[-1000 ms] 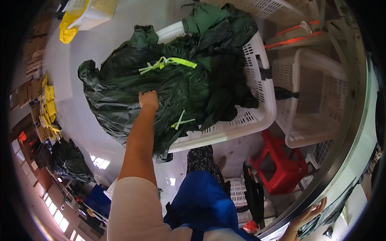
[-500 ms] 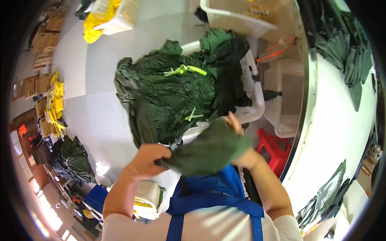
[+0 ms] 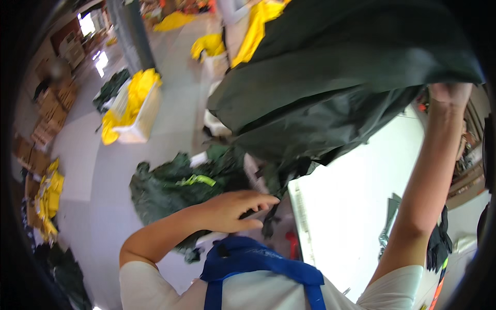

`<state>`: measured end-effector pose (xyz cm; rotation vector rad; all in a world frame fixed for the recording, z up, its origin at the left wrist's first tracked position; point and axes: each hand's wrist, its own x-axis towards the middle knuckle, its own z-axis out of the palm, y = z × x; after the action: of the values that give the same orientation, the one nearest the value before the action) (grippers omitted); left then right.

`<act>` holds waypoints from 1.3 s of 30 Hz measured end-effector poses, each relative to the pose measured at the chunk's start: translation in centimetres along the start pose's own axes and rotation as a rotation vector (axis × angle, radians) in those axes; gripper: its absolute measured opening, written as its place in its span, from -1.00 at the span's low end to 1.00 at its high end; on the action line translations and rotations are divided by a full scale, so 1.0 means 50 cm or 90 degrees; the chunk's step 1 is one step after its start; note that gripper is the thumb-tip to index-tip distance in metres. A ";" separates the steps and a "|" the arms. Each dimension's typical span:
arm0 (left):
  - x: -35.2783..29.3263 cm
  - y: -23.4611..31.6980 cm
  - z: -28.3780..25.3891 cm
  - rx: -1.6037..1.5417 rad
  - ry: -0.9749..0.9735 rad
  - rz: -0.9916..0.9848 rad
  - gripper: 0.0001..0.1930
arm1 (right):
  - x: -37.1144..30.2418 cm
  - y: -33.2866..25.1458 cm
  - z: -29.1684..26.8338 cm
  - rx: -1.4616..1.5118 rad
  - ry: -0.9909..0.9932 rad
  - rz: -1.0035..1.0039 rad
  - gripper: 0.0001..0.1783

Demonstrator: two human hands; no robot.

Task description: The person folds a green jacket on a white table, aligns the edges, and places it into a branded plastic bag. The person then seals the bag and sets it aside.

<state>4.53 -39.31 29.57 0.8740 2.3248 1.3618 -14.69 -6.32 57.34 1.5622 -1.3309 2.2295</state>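
Note:
A large piece of dark green fabric (image 3: 330,93) hangs spread out high at the right. My right hand (image 3: 450,93) is raised to its edge at the far right and grips it; the fingertips are hidden behind the cloth. Lower down, in front of my chest, my left hand (image 3: 235,211) has its thumb and fingers apart, with nothing visible between them. Just beyond the left hand lies a heap of crumpled dark green fabric (image 3: 165,188) with a bright yellow-green tie (image 3: 199,180) on it.
A white table (image 3: 356,206) fills the right side, its edge near the raised fabric. Part of a red stool (image 3: 292,245) shows beside it. A white basket (image 3: 135,124) with yellow fabric stands on the floor ahead left, near a grey pillar (image 3: 132,36). A person (image 3: 235,31) stands beyond.
My right hand has swung up and right, lifting the green fabric from my lap over the table. My left hand has let go of it. The view has turned rightward and farther ahead.

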 end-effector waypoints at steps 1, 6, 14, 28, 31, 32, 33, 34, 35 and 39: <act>0.064 0.010 0.018 0.040 -0.117 0.025 -0.31 | -0.010 -0.105 -0.031 -0.047 -0.044 -0.032 -0.74; 0.356 0.119 0.100 0.144 -0.428 0.116 0.00 | -0.197 -0.492 -0.118 -0.437 0.177 -0.200 -0.76; 0.752 0.315 0.344 0.252 -0.478 0.464 -0.23 | -0.661 -0.891 -0.074 -1.305 0.554 -0.050 -0.77; 1.416 0.294 0.606 -0.329 -0.443 0.066 -0.35 | -0.833 -0.523 -0.047 -1.615 0.318 0.173 -0.72; 1.331 -0.019 0.687 -0.365 -0.326 -0.194 -0.56 | -0.933 -0.329 -0.048 -1.511 0.448 0.472 -0.46; 1.267 -0.089 0.688 -0.377 -0.250 -0.259 -0.56 | -0.997 -0.270 -0.046 -1.454 0.461 0.605 -0.37; 1.198 -0.146 0.678 -0.332 -0.237 -0.277 -0.54 | -1.041 -0.204 -0.049 -1.345 0.492 0.744 -0.32; 1.155 -0.190 0.676 -0.298 -0.223 -0.285 -0.51 | -1.087 -0.139 -0.057 -1.256 0.485 0.872 -0.32; 1.111 -0.224 0.680 -0.204 -0.212 -0.209 -0.48 | -1.122 -0.091 -0.051 -1.132 0.440 0.994 -0.36; 0.944 -0.209 0.716 0.011 -0.182 0.125 -0.32 | -1.233 -0.015 -0.061 -0.997 0.560 0.868 -0.24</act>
<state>-16.01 11.38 4.50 1.2417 2.0799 1.1966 12.15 19.07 7.90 -0.9234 -2.6919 0.7447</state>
